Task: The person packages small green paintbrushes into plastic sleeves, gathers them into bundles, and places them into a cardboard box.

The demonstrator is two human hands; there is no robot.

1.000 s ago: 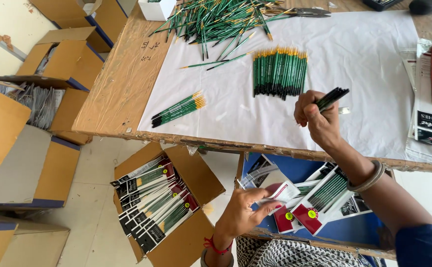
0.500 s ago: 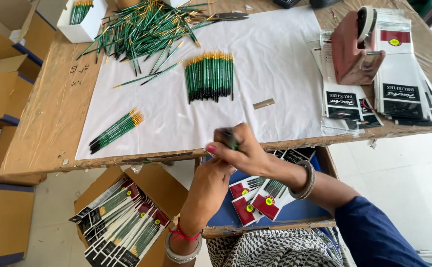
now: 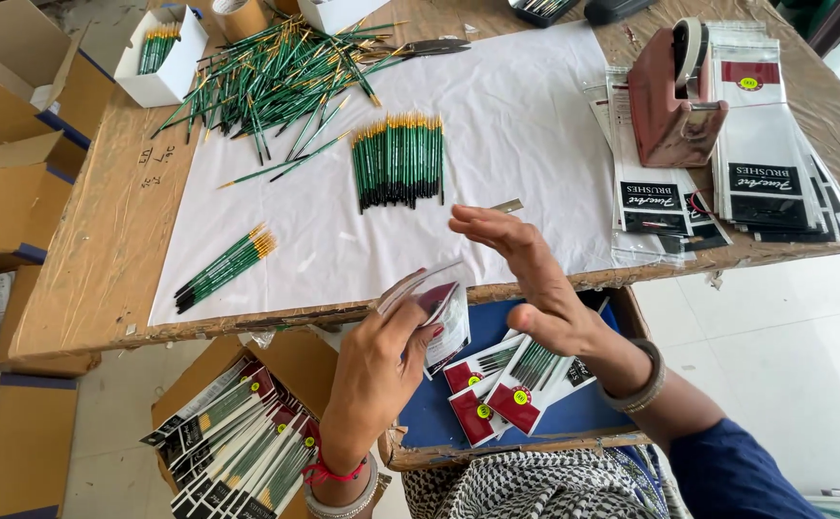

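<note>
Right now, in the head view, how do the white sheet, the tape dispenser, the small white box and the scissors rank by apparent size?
1. White sheet
2. Tape dispenser
3. Small white box
4. Scissors, though the box and scissors lie farther from the camera, so their order is less sure.

Left hand gripping — right hand flat, fingers spread

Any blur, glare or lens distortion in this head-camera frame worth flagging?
Head view: even, soft daylight with faint shadows; the right hand is slightly motion-smeared, the left hand and its clear packet sharper; the packet's film shows mild sheen; the table edges bow from wide-angle distortion; the aligned brush row is crisp.
</note>
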